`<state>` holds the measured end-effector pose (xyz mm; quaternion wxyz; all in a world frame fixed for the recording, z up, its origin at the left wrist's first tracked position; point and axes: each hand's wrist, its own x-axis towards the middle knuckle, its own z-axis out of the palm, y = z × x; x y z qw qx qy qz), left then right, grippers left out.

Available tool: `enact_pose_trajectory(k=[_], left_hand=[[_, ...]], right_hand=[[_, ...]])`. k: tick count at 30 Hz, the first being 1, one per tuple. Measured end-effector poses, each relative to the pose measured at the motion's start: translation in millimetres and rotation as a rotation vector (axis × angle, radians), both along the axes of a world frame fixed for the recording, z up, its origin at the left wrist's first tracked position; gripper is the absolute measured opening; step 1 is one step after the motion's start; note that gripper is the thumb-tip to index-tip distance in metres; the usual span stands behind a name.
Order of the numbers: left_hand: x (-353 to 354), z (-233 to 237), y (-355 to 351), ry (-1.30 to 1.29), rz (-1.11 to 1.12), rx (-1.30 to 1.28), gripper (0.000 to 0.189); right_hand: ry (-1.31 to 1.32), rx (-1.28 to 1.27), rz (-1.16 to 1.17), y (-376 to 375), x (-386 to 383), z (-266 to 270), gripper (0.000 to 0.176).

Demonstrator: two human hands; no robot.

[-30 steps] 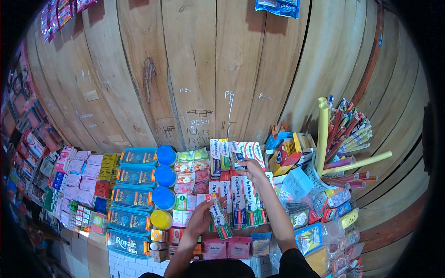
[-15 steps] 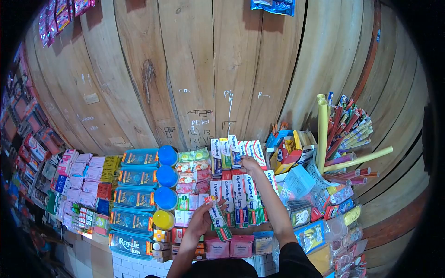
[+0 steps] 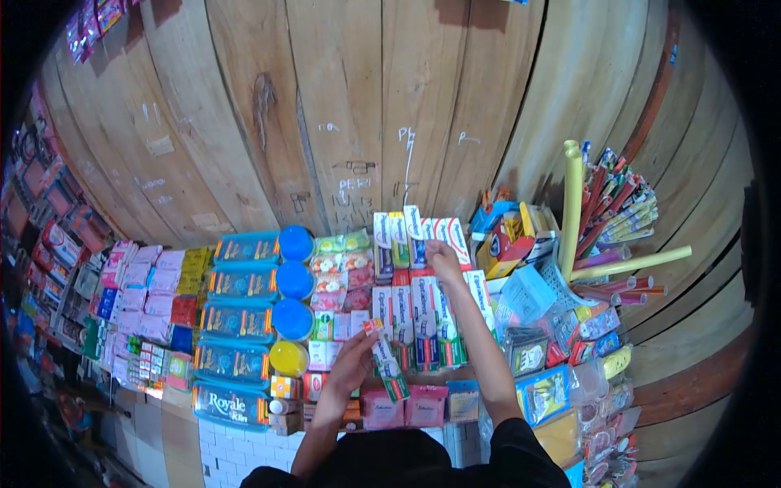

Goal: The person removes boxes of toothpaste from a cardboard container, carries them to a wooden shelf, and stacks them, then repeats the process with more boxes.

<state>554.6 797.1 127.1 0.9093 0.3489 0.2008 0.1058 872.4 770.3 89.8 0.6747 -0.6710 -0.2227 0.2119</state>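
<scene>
My left hand (image 3: 351, 363) is closed on a toothpaste box (image 3: 390, 363) in white, green and red, tilted in front of the Ciptadent rows. My right hand (image 3: 443, 262) reaches over those rows to the back, its fingers bent at a Pepsodent toothpaste box (image 3: 416, 237). That box stands slightly higher than its neighbours; my fingers partly hide its right edge. More Pepsodent boxes (image 3: 381, 236) stand on both sides of it. Ciptadent toothpaste boxes (image 3: 423, 313) stand in a row nearer to me, partly under my right forearm.
Soap packs (image 3: 329, 282), blue-lidded tubs (image 3: 294, 279) and Royale packs (image 3: 236, 325) lie to the left. Pink packs (image 3: 425, 404) are close in front of me. On the right are a basket (image 3: 556, 276), yellow tubes (image 3: 571, 207) and plastic-wrapped goods. A plank wall (image 3: 342, 98) rises behind.
My view has tipped down a little, so the goods sit higher in the picture. Both hands keep nearly the same places and grips.
</scene>
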Motion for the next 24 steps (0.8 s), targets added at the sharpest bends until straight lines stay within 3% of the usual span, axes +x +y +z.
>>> enact_pose_trajectory(k=[1,4,6,8,11,14,17,18,24], left_hand=[[-1.4,-4.0,-2.5,-0.002,0.016,0.008,0.039],[-0.4,-14.6,-5.2,-0.012,0.042,0.004,0.042],[0.3,0.0,-13.5,-0.021,0.11,0.003,0.046],[-0.9,0.2,-16.4,-0.042,0.123,0.016,0.052],[0.5,-4.3,-17.2,0.025,0.078,0.061,0.051],[7.1,-7.4,-25.9,0.028,0.107,0.056,0.05],[12.1,-21.1,-32.8,0.118,0.116,0.139,0.052],[13.1,-23.9,-35.7,0.159,0.117,0.179,0.052],[6.3,-31.5,-46.0,0.2,0.022,0.398,0.046]], right_hand=[[-0.01,0.062,-0.013,-13.5,-24.4,23.1,0.029],[0.062,0.032,0.334,-71.8,-90.0,81.0,0.028],[-0.219,-0.196,0.492,-107.6,-129.0,105.7,0.037],[0.019,-0.125,0.624,-140.6,-160.8,100.8,0.051],[-0.248,-0.117,0.599,-172.3,-196.1,100.2,0.068],[-0.398,-0.271,0.542,-190.1,-222.4,96.8,0.072],[-0.304,-0.224,0.452,-195.2,-240.1,79.0,0.069],[-0.372,-0.228,0.383,-195.9,-244.9,75.9,0.06],[-0.439,-0.243,0.21,-197.6,-252.8,59.9,0.052]])
